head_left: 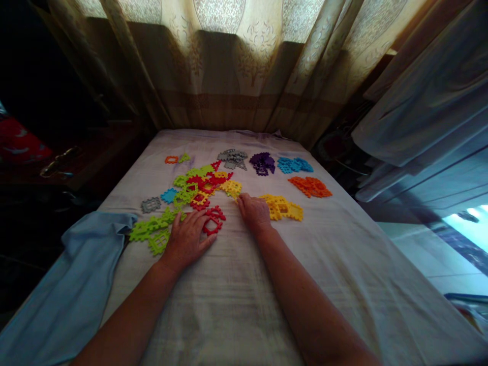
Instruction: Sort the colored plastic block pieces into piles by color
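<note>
My left hand (188,235) lies flat with its fingers spread, palm down over red toothed plastic building pieces (214,219) and the edge of the lime green pieces (158,242). The fingers of my right hand (254,209) are curled in, and their tips are at a yellow building piece (231,188) on the near side of the mixed pile. Just right of that hand lies a heap of yellow pieces (285,208). Red, green and yellow pieces overlap in the middle pile (198,186). The underside of both hands is hidden.
Grey (232,158), purple (262,163), blue (295,164) and orange heaps (310,187) line the far right of the sheet-covered surface (244,305). Left stand a grey piece (151,204), a blue piece (168,195) and an orange frame (171,159). A light blue cloth (91,269) drapes the left edge; curtains (236,76) hang behind.
</note>
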{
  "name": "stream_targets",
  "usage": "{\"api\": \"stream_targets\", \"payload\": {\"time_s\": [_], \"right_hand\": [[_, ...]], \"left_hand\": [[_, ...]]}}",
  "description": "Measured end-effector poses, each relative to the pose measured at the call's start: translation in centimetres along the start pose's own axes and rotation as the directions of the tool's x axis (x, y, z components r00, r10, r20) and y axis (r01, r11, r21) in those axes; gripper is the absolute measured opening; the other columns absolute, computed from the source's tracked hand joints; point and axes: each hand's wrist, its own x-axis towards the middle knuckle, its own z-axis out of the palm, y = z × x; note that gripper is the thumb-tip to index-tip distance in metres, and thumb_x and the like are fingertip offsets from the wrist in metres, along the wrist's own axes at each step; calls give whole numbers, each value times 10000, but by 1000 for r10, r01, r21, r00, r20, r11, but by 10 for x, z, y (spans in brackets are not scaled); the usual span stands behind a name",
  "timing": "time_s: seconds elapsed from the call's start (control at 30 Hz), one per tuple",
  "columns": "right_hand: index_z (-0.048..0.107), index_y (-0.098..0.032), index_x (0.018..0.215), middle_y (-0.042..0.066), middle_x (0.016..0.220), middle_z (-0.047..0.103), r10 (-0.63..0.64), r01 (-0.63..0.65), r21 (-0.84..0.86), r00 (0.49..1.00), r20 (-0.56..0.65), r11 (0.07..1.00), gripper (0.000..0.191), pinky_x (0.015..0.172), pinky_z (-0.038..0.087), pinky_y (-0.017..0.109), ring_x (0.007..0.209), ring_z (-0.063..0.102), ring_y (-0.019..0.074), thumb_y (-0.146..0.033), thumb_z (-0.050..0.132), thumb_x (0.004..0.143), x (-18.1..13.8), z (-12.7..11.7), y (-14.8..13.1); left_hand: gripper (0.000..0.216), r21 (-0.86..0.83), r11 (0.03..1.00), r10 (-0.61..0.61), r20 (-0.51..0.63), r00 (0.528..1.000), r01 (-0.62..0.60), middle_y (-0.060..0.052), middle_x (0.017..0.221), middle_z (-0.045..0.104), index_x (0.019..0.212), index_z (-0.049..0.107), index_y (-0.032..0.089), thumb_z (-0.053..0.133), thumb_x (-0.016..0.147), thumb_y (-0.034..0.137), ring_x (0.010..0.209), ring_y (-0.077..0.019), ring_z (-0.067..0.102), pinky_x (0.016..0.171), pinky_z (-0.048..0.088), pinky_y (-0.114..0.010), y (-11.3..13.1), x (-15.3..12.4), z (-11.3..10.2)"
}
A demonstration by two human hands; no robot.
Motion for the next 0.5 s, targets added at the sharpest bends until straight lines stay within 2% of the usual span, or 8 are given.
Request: {"api": "stream_targets", "payload": {"time_s": [0.1,0.17,0.27,0.37,0.5], "right_hand": [[660,-214,1132,101,995,754,73,-71,52,996,-50,996,316,771,393,271,914,682,205,-352,391,1038,3,-8,11],[666,-228,1160,87,1021,754,166,-154,121,982,-94,981,313,752,391,270,913,680,207,-336,402,1031,5,-14,26],[673,-227,1201,86,1033,749,339,-305,212,929,-149,929,337,735,393,276,914,668,215,-322,407,1017,8,-21,57],[707,-199,1160,103,1026,743,471,-422,262,867,-163,868,352,731,405,281,925,652,226,-300,417,989,9,-22,91],[739,-192,1111,108,1060,741,537,-489,284,835,-121,825,362,739,430,285,945,643,232,-290,431,949,7,-14,120]], "left_hand": [[487,2,1000,-4,2,1000,4,-136,1421,590,1292,587,214,576,881,475,1327,-337,523,1172,235,-642,-1,0,1],[480,2,1000,-8,0,1000,8,-132,1423,589,1290,589,221,573,883,475,1328,-333,524,1176,233,-637,-1,0,2],[483,-2,1000,-7,0,1000,7,-128,1416,595,1289,591,226,576,879,481,1325,-332,527,1178,236,-631,-1,-1,2],[479,-3,1000,-5,0,1000,5,-128,1416,595,1288,590,226,575,880,476,1327,-329,526,1180,235,-627,-1,-1,2],[464,-2,1000,-12,1,1000,12,-133,1422,590,1277,593,227,579,879,466,1332,-331,521,1177,234,-629,-1,0,2]]}}
